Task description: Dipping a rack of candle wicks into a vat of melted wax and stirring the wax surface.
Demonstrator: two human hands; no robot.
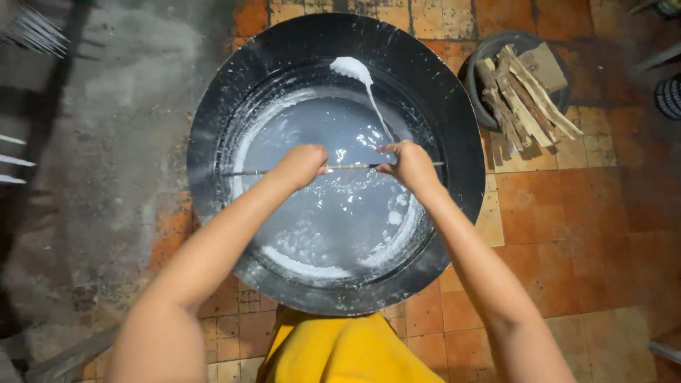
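Below you the floor [567, 213] is made of orange tiles on the right and of grey rough concrete on the left. On it stands a very large black pan [454, 120], round and wide, and it holds a pale milky liquid [333, 213] with white foam along the near edge. A white streak runs up the far wall of the pan. Behind the pan on the right you see a dark bowl [482, 53] with split pieces of firewood [525, 99] lying across it. At the bottom edge there is your yellow garment [340, 351]. Both your forearms reach over the pan. Your left hand [301, 167] is closed around a thin long stick [351, 167], and your right hand [408, 164] pinches the same stick with the fingers. The stick lies level across the pan, just above the liquid.
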